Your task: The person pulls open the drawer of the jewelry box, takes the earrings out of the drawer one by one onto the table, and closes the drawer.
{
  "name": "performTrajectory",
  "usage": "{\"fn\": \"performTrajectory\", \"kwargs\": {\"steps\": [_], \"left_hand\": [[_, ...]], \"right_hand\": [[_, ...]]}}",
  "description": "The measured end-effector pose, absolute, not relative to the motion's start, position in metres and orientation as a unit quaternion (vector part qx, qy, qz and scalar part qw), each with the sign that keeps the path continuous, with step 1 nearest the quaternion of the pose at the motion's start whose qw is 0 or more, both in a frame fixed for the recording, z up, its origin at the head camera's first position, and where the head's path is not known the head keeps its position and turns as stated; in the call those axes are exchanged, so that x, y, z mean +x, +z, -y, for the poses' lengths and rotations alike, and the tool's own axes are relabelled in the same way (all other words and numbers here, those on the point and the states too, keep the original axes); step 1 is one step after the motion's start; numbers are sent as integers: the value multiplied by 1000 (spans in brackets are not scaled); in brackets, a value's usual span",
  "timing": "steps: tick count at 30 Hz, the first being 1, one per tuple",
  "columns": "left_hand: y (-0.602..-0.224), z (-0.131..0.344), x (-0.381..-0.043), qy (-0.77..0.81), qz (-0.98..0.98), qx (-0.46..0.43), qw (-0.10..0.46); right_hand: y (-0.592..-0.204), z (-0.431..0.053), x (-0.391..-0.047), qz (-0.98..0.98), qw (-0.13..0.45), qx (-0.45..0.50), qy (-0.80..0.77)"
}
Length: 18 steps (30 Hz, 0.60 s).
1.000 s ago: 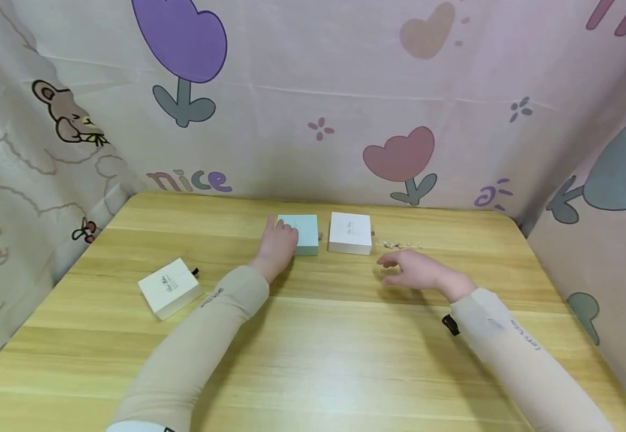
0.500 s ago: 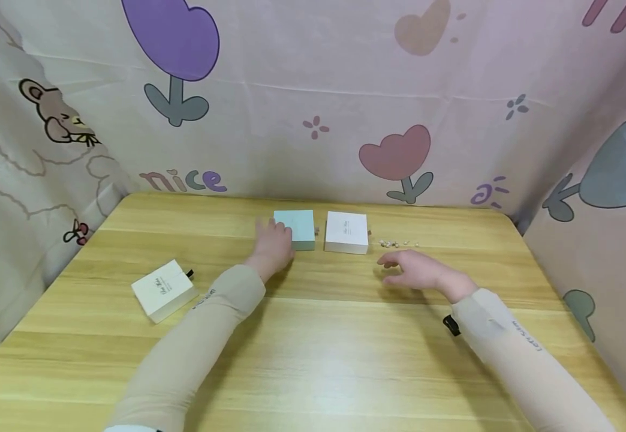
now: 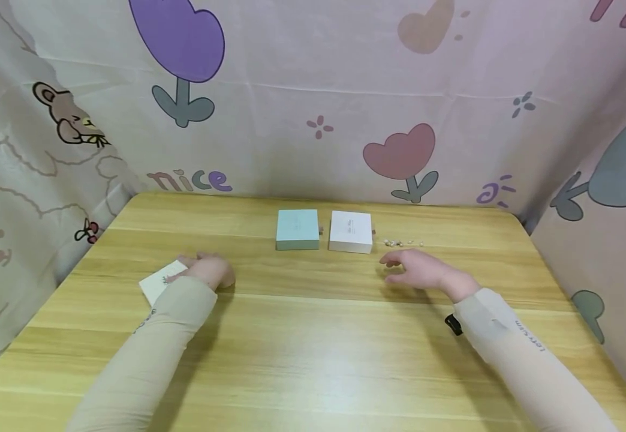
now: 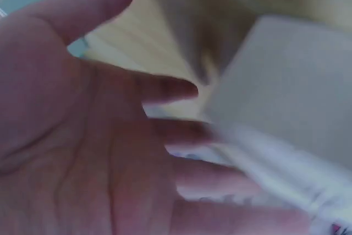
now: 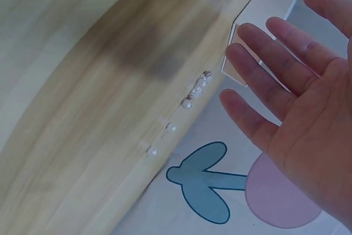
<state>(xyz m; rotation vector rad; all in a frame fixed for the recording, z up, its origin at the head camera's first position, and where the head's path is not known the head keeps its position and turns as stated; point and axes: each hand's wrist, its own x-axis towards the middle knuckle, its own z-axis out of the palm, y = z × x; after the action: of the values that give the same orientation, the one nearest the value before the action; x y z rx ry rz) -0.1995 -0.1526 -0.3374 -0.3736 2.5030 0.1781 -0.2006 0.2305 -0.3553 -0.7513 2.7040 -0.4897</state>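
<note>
My left hand [image 3: 210,271] is over the right side of a cream drawer-style gift box [image 3: 153,285], hiding much of it. In the left wrist view its fingers are spread, with the blurred box [image 4: 286,81] just beyond the fingertips. My right hand [image 3: 418,270] hovers above the table at the right, fingers relaxed and holding nothing. Just behind it lies a short row of small pearl stud earrings [image 3: 393,243]; the right wrist view shows these earrings [image 5: 187,103] with thin pins.
A mint-green box [image 3: 298,228] and a white box [image 3: 351,231], each with a small pull tab on its right side, stand side by side near the back of the wooden table [image 3: 313,360]. A patterned curtain [image 3: 291,90] hangs right behind the table.
My left hand has left the mint-green box and moved left and nearer, to the cream box. The right hand stays in place.
</note>
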Motion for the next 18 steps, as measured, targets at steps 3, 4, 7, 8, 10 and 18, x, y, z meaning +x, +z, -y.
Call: {"fn": "performTrajectory", "kwargs": {"steps": [3,4,7,8,10,18], "left_hand": [[-338,155,-199,80,-936,-130,316],[-339,155,-199,81,-937,-125,316],[-341,155,-201,84,-937,-132,312],[-341,154,-202,85,-937,-134,310],[-342,153,-203,89,-938,-135,308],[-343,140,-211,107,-948,-98,285]], "right_hand": [[-355,-229,-200,-939,146,-262,-170],[-356,-229,-200,-939,145,-262,-171],[-357,-229,-200,-939,144,-262,-171],[-357,-229,-200,-939,145,-263,-171],[-358,-230,-200,-939,147,-259,-171],[-360,-231,-199,-940,150,-257,-167]]}}
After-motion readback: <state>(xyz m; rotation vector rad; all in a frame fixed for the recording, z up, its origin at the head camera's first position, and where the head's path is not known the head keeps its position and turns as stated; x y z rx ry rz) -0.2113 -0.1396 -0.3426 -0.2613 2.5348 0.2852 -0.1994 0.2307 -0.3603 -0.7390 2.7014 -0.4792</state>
